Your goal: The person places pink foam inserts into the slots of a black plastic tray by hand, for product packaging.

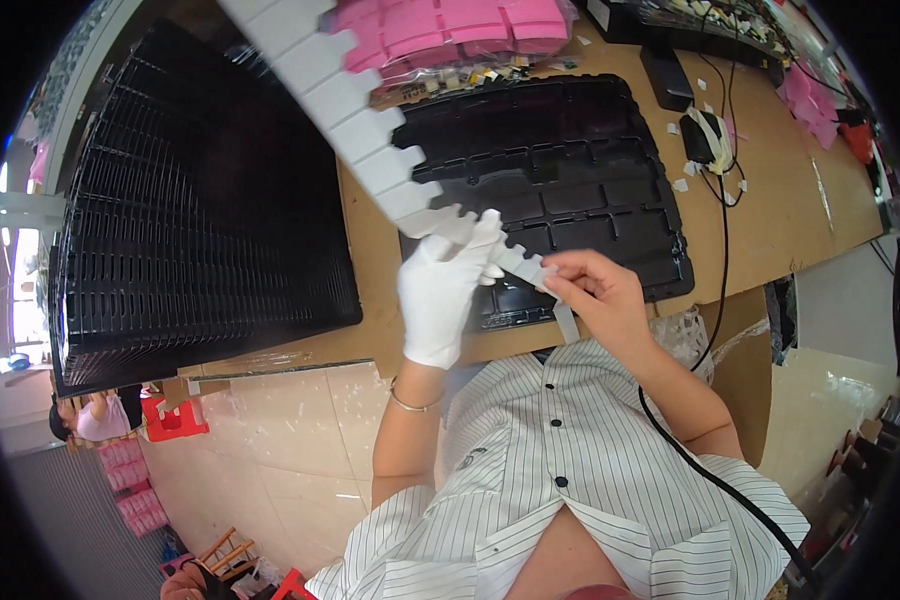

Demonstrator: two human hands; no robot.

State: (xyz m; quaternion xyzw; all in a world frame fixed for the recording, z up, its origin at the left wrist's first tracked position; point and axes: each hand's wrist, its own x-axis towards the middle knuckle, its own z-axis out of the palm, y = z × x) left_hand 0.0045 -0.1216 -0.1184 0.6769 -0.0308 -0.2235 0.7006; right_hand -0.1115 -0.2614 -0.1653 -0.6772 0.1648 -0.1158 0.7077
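A long white strip (355, 135) with a notched edge and cross lines runs from the top left down to my hands. My left hand (438, 300), in a white glove, is closed around the strip near its lower part. The bare thumb and fingers of my right hand (607, 300) pinch the strip near its lower end, where a narrow tail hangs down by the table edge. Beneath and beyond both hands lies a black moulded plastic tray (560, 160) with shallow compartments.
A tall black slotted crate (210, 220) stands at the left. Pink pieces in clear plastic (460, 30) lie at the back. On the cardboard-covered table (770, 210), at the right, are a small black device (705, 140), cables and white scraps. A black cable crosses my right arm.
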